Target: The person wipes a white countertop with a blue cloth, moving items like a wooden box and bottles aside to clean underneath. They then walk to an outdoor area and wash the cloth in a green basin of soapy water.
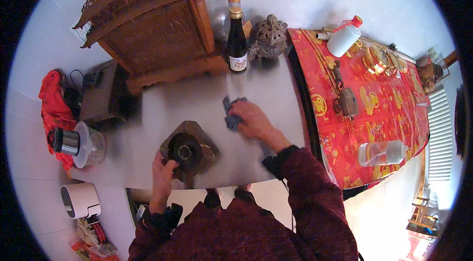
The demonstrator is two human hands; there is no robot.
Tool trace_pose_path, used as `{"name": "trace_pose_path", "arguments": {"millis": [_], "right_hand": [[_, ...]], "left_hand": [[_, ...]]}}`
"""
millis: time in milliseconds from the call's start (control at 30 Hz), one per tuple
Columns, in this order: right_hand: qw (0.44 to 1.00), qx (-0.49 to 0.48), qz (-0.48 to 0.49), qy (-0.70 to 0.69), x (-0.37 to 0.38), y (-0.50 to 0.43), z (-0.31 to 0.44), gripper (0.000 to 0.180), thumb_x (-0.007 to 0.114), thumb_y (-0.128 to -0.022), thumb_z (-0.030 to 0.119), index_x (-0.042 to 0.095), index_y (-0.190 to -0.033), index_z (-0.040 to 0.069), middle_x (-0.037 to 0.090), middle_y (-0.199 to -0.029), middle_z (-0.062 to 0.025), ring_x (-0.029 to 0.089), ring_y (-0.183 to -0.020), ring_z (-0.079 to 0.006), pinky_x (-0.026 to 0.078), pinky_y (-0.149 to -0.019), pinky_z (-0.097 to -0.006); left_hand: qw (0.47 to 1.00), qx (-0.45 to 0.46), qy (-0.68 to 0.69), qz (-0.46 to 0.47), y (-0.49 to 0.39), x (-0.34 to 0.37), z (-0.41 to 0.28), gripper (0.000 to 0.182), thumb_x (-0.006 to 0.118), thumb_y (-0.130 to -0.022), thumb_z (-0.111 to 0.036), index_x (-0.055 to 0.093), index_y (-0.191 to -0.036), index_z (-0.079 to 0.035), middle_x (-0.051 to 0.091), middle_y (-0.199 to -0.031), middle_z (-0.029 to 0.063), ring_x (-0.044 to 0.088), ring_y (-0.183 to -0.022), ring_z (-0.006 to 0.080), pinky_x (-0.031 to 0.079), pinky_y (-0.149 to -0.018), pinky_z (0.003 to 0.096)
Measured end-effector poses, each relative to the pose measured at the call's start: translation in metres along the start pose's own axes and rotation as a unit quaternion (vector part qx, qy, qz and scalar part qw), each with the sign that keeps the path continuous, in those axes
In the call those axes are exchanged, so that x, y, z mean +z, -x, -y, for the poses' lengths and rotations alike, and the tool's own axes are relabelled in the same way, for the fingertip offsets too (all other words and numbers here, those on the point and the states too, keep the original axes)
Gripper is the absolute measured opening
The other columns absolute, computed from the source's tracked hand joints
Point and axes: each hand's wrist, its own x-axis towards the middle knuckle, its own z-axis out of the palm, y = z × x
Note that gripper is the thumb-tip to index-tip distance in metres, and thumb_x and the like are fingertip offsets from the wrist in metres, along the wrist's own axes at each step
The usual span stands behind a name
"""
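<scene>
At the near left of the pale table [266, 87], my left hand [162, 176] grips the rim of a dark, roughly square holder [207, 150]. Its thumb lies over the rim, and the holder has a round recess with a ring in the middle. Whether it is wood or another material, I cannot tell. My right hand [255, 120], slightly blurred, presses a bunched dark grey cloth [233, 122] against the tabletop, right of the holder and apart from it. The fingertips are partly hidden by the hand and cloth.
Along the back stand a carved wooden shrine-like cabinet [155, 35], a dark bottle [237, 44] and an openwork incense burner [271, 37]. A dark box [103, 94] and lidded plastic container [94, 146] are left. To the right, a red-covered table [369, 120] bears a white bottle [343, 41] and clear bottle [382, 153].
</scene>
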Motion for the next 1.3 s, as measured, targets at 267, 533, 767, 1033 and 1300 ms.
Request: {"name": "trace_pose_path", "arguments": {"millis": [267, 533, 767, 1033, 1300], "right_hand": [[0.841, 0.348, -0.149, -0.386, -0.029, 0.067, 0.048, 0.037, 0.053, -0.079, 0.021, 0.052, -0.111, 0.000, 0.060, -0.082, -0.0157, 0.063, -0.078, -0.0216, 0.051, -0.064, -0.0341], [0.927, 0.310, -0.144, 0.153, -0.076, 0.118, 0.031, 0.069, 0.062, -0.079, 0.032, 0.032, -0.137, 0.011, 0.032, -0.134, -0.0292, 0.038, -0.120, -0.0429, 0.033, -0.100, -0.0471], [0.907, 0.267, -0.102, 0.311, -0.032, 0.094, 0.005, 0.056, 0.056, -0.083, 0.027, 0.039, -0.135, 0.015, 0.022, -0.139, -0.0300, 0.025, -0.124, -0.0517, 0.024, -0.104, -0.0557], [0.860, 0.294, -0.149, 0.389, -0.041, -0.003, -0.122, 0.059, 0.054, -0.082, 0.030, 0.035, -0.136, 0.013, 0.029, -0.132, -0.0324, 0.034, -0.115, -0.0534, 0.033, -0.097, -0.0567], [0.806, 0.403, -0.191, 0.389, -0.025, -0.065, -0.156, 0.057, 0.050, -0.082, 0.032, 0.039, -0.134, 0.012, 0.022, -0.138, -0.0319, 0.024, -0.120, -0.0567, 0.022, -0.097, -0.0651]], "left_hand": [[1.000, 0.005, 0.023, 0.014, -0.006, -0.004, -0.010, 0.043, 0.054, -0.076, -0.013, 0.047, -0.118, -0.007, 0.057, -0.099, 0.0054, 0.058, -0.085, 0.0163, 0.053, -0.062, 0.0311], [0.998, -0.007, 0.038, 0.041, -0.019, 0.003, -0.012, 0.041, 0.054, -0.075, -0.011, 0.049, -0.116, -0.006, 0.057, -0.096, 0.0053, 0.058, -0.082, 0.0150, 0.053, -0.056, 0.0284], [0.999, -0.013, 0.003, 0.047, -0.032, 0.004, -0.010, 0.043, 0.054, -0.074, -0.013, 0.048, -0.117, -0.007, 0.057, -0.093, 0.0028, 0.057, -0.079, 0.0129, 0.045, -0.054, 0.0226], [0.998, 0.003, 0.059, 0.005, -0.021, -0.003, -0.015, 0.045, 0.052, -0.074, -0.011, 0.048, -0.118, -0.006, 0.057, -0.093, 0.0012, 0.054, -0.075, 0.0081, 0.041, -0.053, 0.0191], [0.997, -0.016, 0.067, -0.032, -0.009, -0.019, -0.016, 0.046, 0.051, -0.073, -0.008, 0.048, -0.119, -0.004, 0.059, -0.097, 0.0036, 0.057, -0.079, 0.0109, 0.048, -0.062, 0.0236]]}}
